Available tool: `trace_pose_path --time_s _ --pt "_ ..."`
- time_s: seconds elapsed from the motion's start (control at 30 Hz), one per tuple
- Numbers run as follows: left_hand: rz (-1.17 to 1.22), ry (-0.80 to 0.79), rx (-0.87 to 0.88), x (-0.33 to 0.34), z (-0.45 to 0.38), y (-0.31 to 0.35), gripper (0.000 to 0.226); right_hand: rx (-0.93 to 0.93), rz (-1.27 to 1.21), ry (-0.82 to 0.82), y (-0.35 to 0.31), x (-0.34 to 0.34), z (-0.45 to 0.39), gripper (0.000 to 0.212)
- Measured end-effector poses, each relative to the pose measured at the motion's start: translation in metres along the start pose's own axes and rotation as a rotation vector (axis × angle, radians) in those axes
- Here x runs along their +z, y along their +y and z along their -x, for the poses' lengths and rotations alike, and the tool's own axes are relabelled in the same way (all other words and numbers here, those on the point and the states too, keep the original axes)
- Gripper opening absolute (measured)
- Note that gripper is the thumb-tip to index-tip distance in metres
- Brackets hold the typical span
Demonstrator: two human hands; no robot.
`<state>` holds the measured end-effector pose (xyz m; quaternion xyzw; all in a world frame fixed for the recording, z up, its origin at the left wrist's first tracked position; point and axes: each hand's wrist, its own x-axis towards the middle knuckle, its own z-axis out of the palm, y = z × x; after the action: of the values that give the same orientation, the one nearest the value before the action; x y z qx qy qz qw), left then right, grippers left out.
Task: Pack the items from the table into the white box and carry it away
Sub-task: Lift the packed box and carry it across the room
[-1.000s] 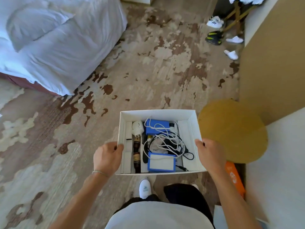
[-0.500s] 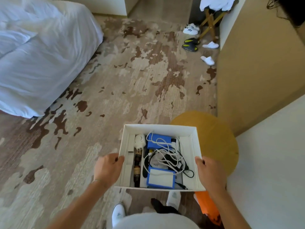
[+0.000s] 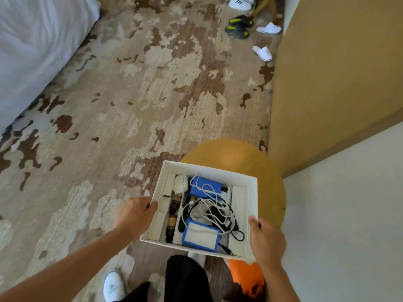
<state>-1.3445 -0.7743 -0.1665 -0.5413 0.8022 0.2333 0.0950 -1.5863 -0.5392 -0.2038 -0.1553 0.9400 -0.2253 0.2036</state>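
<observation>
Since before, white box (image 3: pixel 209 171) drifted lower right; I kept left hand (image 3: pixel 134 213) and right hand (image 3: pixel 267 240) clamped on its side walls; thin card, light, flexes.

No text, label or number can be read anywhere. The sneakers (image 3: pixel 239 1) at the top of the frame bear dark side stripes, and small grey marks on a pale item in the box (image 3: pixel 246 182) stay illegible.
</observation>
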Motion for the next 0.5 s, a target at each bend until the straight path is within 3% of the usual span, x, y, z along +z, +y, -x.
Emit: trace_pose_path --time_s 0.5 --pt "-0.13 -0.059 0.097 0.089 -0.113 0.062 0.05 0.007 0.144 0.018 0.049 0.031 -0.098 0.055"
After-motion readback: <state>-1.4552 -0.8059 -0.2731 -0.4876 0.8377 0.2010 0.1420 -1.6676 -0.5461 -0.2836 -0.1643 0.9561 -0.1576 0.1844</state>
